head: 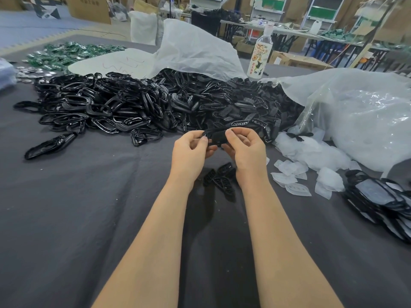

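Both hands meet above a grey cloth (89, 218). The left hand (191, 150) and right hand (245, 150) each pinch one black plastic piece (216, 136), possibly two joined. A black heap (155, 103) lies at twelve o'clock.

There is one drinks bottle (262, 56), one black plastic part (216, 137), one left hand (191, 150), one right hand (244, 150), one white sack (195, 47), one clear bag (355, 112), and black frames (100, 107) past counting.
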Demonstrator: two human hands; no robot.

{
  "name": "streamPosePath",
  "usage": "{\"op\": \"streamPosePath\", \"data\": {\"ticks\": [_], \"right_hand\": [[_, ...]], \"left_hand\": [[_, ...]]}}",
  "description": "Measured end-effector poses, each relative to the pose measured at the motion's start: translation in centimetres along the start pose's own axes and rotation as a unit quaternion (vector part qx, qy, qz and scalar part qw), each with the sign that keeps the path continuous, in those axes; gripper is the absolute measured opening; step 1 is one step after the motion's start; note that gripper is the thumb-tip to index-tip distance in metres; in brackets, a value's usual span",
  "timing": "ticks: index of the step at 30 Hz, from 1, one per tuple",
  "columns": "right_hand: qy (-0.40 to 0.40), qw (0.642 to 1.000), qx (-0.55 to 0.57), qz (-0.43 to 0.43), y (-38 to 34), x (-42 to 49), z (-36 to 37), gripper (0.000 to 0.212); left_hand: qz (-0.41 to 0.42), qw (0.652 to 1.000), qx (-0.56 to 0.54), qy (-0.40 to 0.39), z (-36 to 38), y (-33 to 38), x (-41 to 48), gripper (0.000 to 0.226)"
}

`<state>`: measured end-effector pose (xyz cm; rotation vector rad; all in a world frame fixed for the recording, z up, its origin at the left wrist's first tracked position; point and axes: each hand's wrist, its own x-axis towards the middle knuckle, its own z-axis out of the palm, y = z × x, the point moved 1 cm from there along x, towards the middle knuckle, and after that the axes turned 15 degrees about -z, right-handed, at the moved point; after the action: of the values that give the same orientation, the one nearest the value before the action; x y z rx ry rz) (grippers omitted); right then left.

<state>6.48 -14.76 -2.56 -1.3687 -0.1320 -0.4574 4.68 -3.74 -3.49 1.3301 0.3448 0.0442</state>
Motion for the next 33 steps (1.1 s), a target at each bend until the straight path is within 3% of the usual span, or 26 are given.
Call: {"op": "streamPosePath", "data": {"ticks": [6, 14, 24, 33], "right_hand": [[0.019, 0.999, 0.025, 0.005, -0.01, -0.21, 0.33, 0.018], [0.001, 0.985, -0.144, -0.092, 0.09, -0.44, 0.25, 0.022], [-0.043, 0.991, -0.121, -0.033, 0.19, -0.14, 0.29, 0.014], [-0.039, 0.984, -0.170, -0.030, 0.10, -0.38, 0.34, 0.013]], "left_hand": [[-0.025, 0.997, -0.067, -0.036, 0.10, 0.13, -0.28, 0.016], [-0.004, 1.000, -0.018, -0.012, -0.06, 0.18, -0.53, 0.010], [0.012, 1.000, 0.017, 0.022, -0.21, 0.30, -0.41, 0.017], [0.034, 0.994, 0.090, 0.047, -0.24, -0.05, -0.39, 0.020]]}}
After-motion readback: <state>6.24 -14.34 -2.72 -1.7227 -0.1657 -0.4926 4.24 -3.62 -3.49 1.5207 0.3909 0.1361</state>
